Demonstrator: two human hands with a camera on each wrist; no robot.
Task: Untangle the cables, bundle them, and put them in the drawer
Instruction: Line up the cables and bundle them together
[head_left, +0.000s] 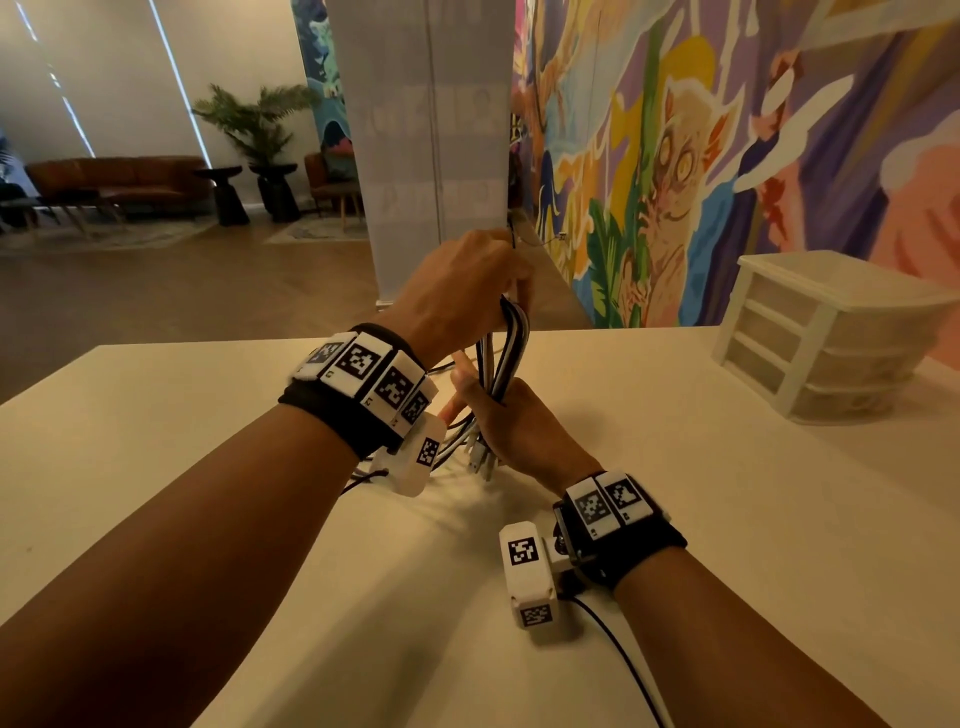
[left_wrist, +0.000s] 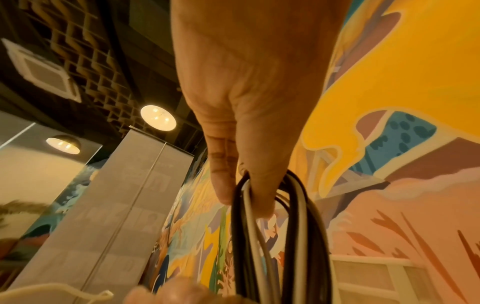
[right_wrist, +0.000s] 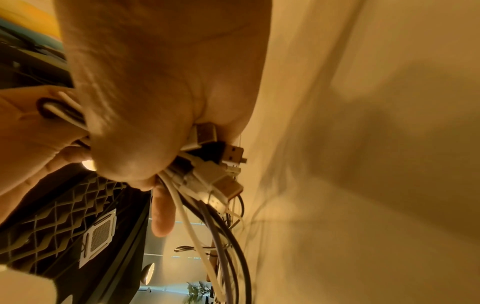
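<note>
Behind the cream table (head_left: 675, 519) a bright painted mural (head_left: 727, 130) is filling the wall from 12 to 3 o'clock, and at 10 o'clock a lounge with a brown sofa (head_left: 114, 179) and a potted plant (head_left: 257, 122) is sitting in dimmer light. At 2 o'clock on the table a white drawer unit (head_left: 826, 332) is standing against the wall, its three translucent drawers all looking closed.

Near the middle of the table both hands are holding the cables (head_left: 506, 353), a gathered bunch of black and white cords, upright above the surface. The left hand (head_left: 462, 291) is raised at 12 o'clock of the bunch, its thumb and fingers pinching the looped top; in the left wrist view the black and white loops (left_wrist: 272, 236) are hanging from under the thumb (left_wrist: 259, 185). The right hand (head_left: 519, 431) is sitting lower, at 6 o'clock of the bunch, fingers curled round the strands. In the right wrist view a cluster of USB plugs (right_wrist: 221, 160), some white and some dark, is sticking out of that fist, with loose cords trailing away beyond them. More loose cable (head_left: 363, 475) is lying on the table at 7 o'clock of the hands, partly hidden by the left wrist's marker band (head_left: 363, 379).
</note>
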